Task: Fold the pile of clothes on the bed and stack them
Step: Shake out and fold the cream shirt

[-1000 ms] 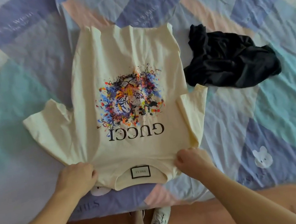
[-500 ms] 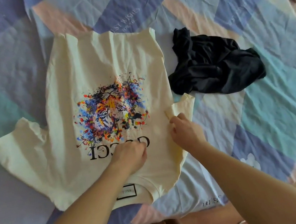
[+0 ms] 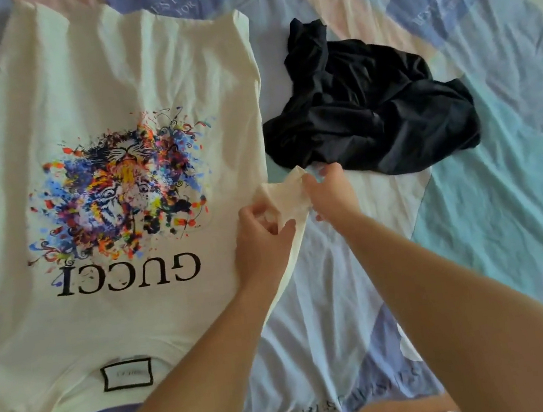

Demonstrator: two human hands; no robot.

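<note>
- Cream T-shirt [image 3: 103,89] lies spread flat, print side up, on the left half of the bed, collar at the near edge and hem at the far side (its tiger print and lettering read upside down from here).
- The bedsheet [image 3: 505,209] beneath is a patchwork of pale blue, lilac and pink.
- A black garment [image 3: 371,109] sits crumpled just right of the shirt, near its right sleeve.
- Left hand [image 3: 261,241] pinches the right sleeve [image 3: 288,196], fingers closed on the cloth.
- Right hand [image 3: 332,191] grips the same sleeve at its outer edge, fingers curled around the fabric.
</note>
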